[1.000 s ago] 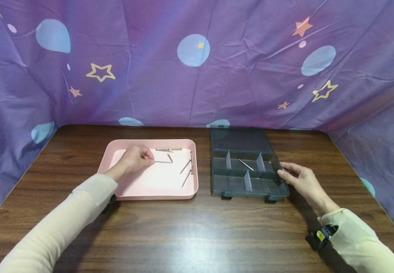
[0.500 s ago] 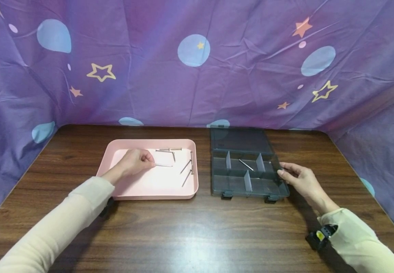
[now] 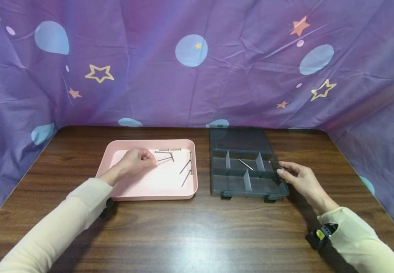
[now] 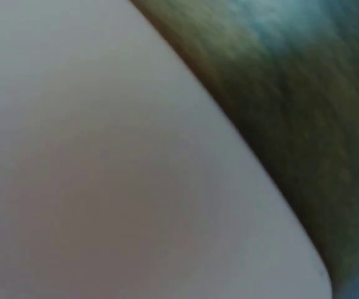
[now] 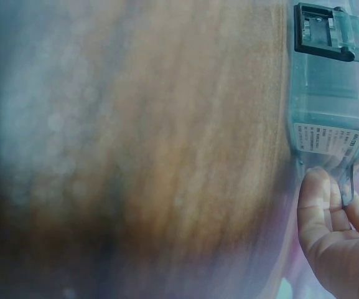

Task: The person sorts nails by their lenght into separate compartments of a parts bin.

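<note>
Purple starry cloth backs our wooden surface (image 3: 197, 227). Our left hand (image 3: 136, 160) pinches one nail (image 3: 164, 160) in the pink tray (image 3: 149, 195), five lying loose; our right hand (image 3: 297, 177) grips the grey compartment box (image 3: 237, 187), one nail inside.

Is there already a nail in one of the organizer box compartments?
Yes, one nail lies in the back middle compartment of the open organizer box.

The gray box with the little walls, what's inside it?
Inside the gray box lies one thin metal nail, in the middle back compartment. The other compartments look bare, though the right hand at its right edge hides a bit.
</note>
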### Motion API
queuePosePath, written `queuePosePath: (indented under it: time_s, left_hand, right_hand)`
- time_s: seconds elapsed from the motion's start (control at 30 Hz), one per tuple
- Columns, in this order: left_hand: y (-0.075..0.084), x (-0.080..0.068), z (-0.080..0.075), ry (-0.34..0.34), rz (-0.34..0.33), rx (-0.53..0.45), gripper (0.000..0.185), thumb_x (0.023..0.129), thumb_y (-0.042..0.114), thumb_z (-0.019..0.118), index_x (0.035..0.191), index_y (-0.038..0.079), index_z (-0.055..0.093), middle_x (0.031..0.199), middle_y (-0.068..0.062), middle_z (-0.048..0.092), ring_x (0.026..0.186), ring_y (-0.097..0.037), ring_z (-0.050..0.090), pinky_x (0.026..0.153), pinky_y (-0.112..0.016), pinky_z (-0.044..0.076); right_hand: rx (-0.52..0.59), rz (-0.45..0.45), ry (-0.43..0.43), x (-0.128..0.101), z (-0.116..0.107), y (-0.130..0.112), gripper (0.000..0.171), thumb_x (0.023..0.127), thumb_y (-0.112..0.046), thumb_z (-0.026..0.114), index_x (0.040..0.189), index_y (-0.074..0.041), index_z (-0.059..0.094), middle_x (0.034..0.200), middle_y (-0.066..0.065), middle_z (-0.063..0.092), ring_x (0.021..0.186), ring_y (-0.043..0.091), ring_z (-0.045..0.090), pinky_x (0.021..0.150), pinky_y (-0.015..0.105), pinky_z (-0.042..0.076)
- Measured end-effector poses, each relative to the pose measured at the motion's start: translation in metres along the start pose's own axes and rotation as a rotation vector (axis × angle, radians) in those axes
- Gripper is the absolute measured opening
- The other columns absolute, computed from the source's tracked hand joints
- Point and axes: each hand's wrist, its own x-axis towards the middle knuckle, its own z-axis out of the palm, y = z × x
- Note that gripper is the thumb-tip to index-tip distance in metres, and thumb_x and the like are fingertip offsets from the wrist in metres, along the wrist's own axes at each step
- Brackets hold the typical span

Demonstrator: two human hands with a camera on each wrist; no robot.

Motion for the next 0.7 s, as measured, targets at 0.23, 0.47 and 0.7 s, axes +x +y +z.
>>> queuePosePath:
  time_s: [0.23, 0.47, 0.7]
  left_hand:
    - [0.009, 0.003, 0.003, -0.005, 0.021, -0.153, 0.016, 0.088, 0.013, 0.062, 0.093, -0.002, 0.063, 0.074, 0.002, 0.056, 0.069, -0.011, 0.046, 0.064, -0.024, 0.04]
    - [0.036, 0.01, 0.019, -0.029, 0.043, -0.317, 0.017, 0.089, 0.01, 0.062, 0.097, -0.006, 0.061, 0.076, 0.002, 0.057, 0.068, -0.007, 0.049, 0.064, -0.019, 0.045]
    - [0.07, 0.02, 0.043, -0.037, 0.048, -0.414, 0.015, 0.089, 0.01, 0.062, 0.096, -0.003, 0.062, 0.082, -0.01, 0.062, 0.074, -0.016, 0.058, 0.08, -0.035, 0.053]
  right_hand:
    - [0.024, 0.0, -0.015, 0.001, -0.001, 0.0, 0.049, 0.094, -0.018, 0.057, 0.127, 0.016, 0.046, 0.093, -0.021, 0.058, 0.082, -0.012, 0.053, 0.068, 0.012, 0.049]
    - [0.008, -0.012, 0.001, 0.0, 0.0, 0.0, 0.046, 0.094, -0.017, 0.058, 0.125, 0.015, 0.048, 0.089, -0.024, 0.057, 0.079, -0.011, 0.053, 0.065, 0.013, 0.048]
    - [-0.017, -0.012, 0.012, 0.0, 0.001, 0.0, 0.046, 0.094, -0.018, 0.058, 0.125, 0.015, 0.049, 0.086, -0.026, 0.055, 0.076, -0.01, 0.052, 0.063, 0.013, 0.047]
